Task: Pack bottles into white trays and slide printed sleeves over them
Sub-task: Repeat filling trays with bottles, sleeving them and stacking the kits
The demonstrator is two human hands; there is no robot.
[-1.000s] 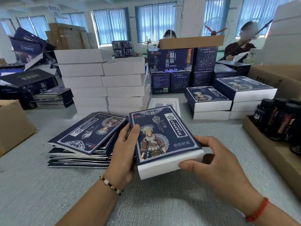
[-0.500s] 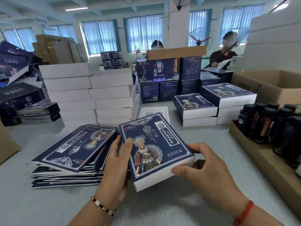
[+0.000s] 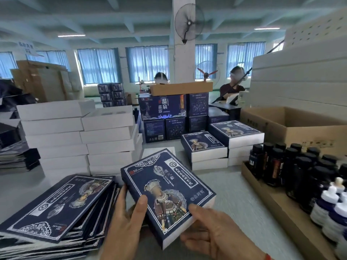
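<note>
1. Grey worktop [image 3: 234, 194]: carries all stock.
2. Stacked plain white trays [image 3: 78, 139]: behind the loose sleeves, position unchanged.
3. Flat navy printed sleeve pile [image 3: 56, 209]: left of the hands, unchanged.
4. Dark capped bottles [image 3: 293, 166]: upright in the cardboard tray at right.
5. Navy-sleeved white tray [image 3: 167, 192]: previously low over the worktop, now raised and tilted.
6. Left hand [image 3: 124, 222]: grip holding the tray's left edge.
7. Right hand [image 3: 216, 233]: grip holding its near corner.
</note>
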